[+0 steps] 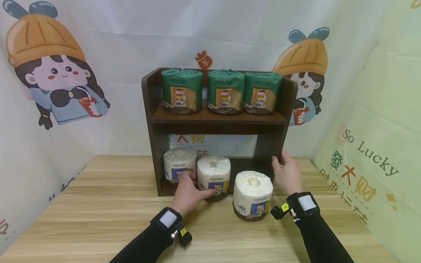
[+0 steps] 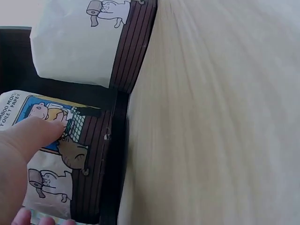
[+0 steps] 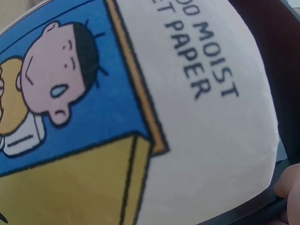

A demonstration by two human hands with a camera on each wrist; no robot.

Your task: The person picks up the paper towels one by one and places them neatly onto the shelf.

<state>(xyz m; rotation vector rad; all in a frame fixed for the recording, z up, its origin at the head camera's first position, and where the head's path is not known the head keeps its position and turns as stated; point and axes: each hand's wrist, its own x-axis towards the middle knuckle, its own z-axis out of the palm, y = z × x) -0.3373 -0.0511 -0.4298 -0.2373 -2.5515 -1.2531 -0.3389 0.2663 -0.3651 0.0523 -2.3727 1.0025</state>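
A dark brown two-tier shelf (image 1: pixel 217 128) stands at the back of the table. My left hand (image 1: pixel 190 193) is at the middle white-wrapped toilet roll (image 1: pixel 215 170), its thumb (image 2: pixel 44 131) on the printed front and its fingers curled at the roll's left side. Left of it, another white toilet roll (image 1: pixel 179 160) sits on the lower tier. A third white toilet roll (image 1: pixel 253 191) stands upright at the front right, forward of the shelf. My right hand (image 1: pixel 289 175) grips the shelf's right side panel (image 3: pixel 281 61) with thumb and fingers; part of that grip is out of view.
On the upper tier stand three green-wrapped toilet rolls (image 1: pixel 225 91) in a row. The wooden tabletop (image 1: pixel 108 208) spreads around the shelf. Printed cloth (image 1: pixel 128 73) hangs behind and along the sides. Both wrists carry strapped cameras.
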